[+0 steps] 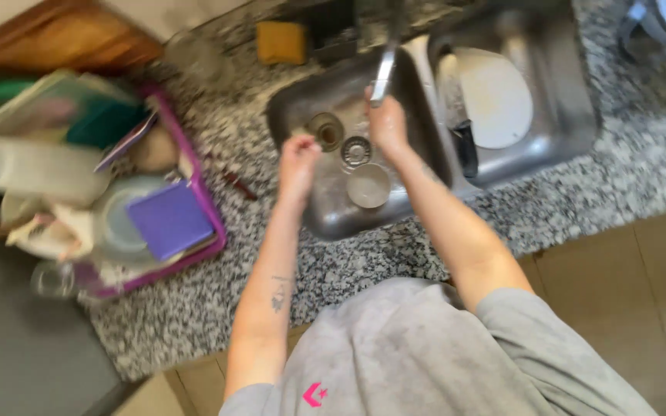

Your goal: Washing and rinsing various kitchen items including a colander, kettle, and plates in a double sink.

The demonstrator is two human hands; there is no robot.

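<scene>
My left hand [299, 158] hovers over the left basin of the steel sink [294, 104], fingers curled, nothing visibly in it. My right hand [387, 123] is raised just under the tap spout [383, 73], fingers close together; motion blur hides whether it grips anything. Below the hands lie the drain [325, 129], a loose metal strainer [356, 150] and a small round cup or lid [368, 186] on the basin floor.
The right basin holds a white plate [495, 96] and a dark utensil [465, 146]. A purple dish rack [194, 185] full of containers and lids stands on the granite counter [217, 308] at left. A yellow sponge [281, 41] sits behind the sink. A knife [238, 185] lies beside the rack.
</scene>
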